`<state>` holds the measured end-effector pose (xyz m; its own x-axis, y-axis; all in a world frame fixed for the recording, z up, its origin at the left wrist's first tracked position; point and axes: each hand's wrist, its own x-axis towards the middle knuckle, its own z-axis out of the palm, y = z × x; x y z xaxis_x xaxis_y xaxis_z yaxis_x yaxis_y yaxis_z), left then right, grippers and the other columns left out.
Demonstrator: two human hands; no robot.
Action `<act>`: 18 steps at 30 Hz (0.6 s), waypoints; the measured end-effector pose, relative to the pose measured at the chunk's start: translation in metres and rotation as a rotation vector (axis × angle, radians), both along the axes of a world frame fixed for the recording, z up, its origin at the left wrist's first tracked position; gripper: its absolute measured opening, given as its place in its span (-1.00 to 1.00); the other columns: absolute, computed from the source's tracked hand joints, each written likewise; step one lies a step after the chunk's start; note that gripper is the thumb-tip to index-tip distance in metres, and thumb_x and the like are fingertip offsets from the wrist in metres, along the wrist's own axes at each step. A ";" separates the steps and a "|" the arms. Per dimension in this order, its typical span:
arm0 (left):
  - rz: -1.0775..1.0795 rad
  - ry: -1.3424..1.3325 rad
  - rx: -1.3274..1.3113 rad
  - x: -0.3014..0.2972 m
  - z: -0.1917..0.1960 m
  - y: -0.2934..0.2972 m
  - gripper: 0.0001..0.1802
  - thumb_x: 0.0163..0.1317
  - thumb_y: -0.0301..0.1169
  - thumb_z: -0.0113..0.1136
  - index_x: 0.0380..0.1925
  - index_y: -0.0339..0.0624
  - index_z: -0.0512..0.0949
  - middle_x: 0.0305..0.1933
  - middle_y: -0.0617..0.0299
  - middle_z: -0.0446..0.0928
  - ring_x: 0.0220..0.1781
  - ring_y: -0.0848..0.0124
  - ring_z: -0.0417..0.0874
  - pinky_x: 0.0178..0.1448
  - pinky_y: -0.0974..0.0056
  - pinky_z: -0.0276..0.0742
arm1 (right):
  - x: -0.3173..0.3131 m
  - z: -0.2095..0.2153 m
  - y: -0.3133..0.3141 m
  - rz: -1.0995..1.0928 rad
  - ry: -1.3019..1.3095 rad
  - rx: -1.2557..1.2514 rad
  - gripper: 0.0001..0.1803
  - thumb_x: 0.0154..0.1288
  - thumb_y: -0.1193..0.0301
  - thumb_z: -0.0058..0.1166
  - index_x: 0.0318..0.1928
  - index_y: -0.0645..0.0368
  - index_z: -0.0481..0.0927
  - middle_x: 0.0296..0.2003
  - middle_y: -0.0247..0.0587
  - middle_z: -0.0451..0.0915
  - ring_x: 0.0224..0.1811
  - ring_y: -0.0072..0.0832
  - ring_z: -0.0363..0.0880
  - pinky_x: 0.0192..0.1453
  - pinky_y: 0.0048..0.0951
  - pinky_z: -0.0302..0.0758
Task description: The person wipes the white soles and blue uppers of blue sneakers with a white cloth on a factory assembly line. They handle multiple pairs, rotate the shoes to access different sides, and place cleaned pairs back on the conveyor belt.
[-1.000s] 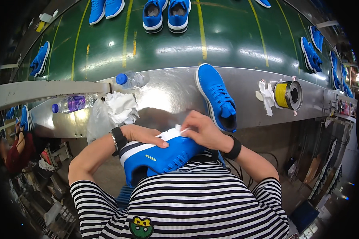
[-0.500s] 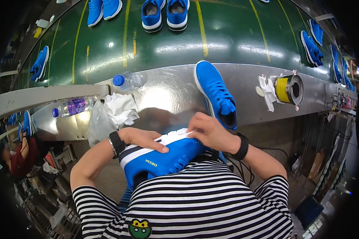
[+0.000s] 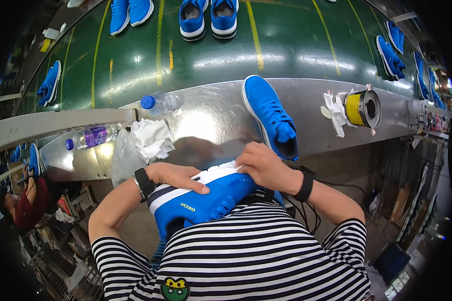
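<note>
A blue sneaker with a white sole lies tilted on its side against my striped shirt, sole turned away from me. My left hand grips it round the sole, thumb pressed on the blue upper. At the toe end, my right hand is closed in a pinch against the sole's edge. Something small and white shows at those fingertips, too little to tell from the sole. Another blue sneaker rests upright on the metal ledge, just beyond my right hand.
Two plastic bottles, one clear and one purple-labelled, stand near crumpled white paper at the left. A yellow-labelled tin lies at the right beside white scraps. Blue shoes sit on the green belt. A person is at far left.
My right fingers have shifted very slightly along the sole's edge. The held sneaker and my left hand stay almost in place; the view has tilted a little.
</note>
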<state>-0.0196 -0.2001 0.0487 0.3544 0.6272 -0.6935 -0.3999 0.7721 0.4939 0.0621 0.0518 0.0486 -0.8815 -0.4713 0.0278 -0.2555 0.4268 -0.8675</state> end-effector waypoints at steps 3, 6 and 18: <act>-0.009 -0.018 0.012 0.001 0.000 0.001 -0.15 0.10 0.11 0.16 0.17 -0.39 0.27 0.11 -0.01 0.43 0.09 0.31 0.48 0.17 0.32 0.38 | -0.004 0.007 -0.012 0.041 0.069 -0.004 -0.86 0.02 0.55 0.12 -0.34 0.12 0.53 -0.41 -0.27 0.40 -0.27 -0.34 0.39 -0.18 -0.37 0.27; 0.028 -0.013 0.000 0.003 0.003 -0.001 -0.15 0.10 0.10 0.16 0.18 -0.39 0.27 0.10 0.00 0.43 0.08 0.32 0.49 0.16 0.32 0.39 | 0.002 -0.001 0.003 0.019 0.048 0.036 -0.84 0.00 0.56 0.13 -0.34 0.14 0.52 -0.40 -0.25 0.40 -0.27 -0.30 0.39 -0.17 -0.34 0.31; 0.003 0.027 0.030 0.005 0.004 0.002 -0.16 0.11 0.10 0.15 0.17 -0.40 0.27 0.10 -0.01 0.43 0.07 0.32 0.50 0.15 0.32 0.40 | 0.011 -0.004 0.019 0.026 0.009 0.021 -0.82 -0.02 0.58 0.12 -0.34 0.19 0.48 -0.40 -0.17 0.37 -0.26 -0.22 0.38 -0.16 -0.30 0.35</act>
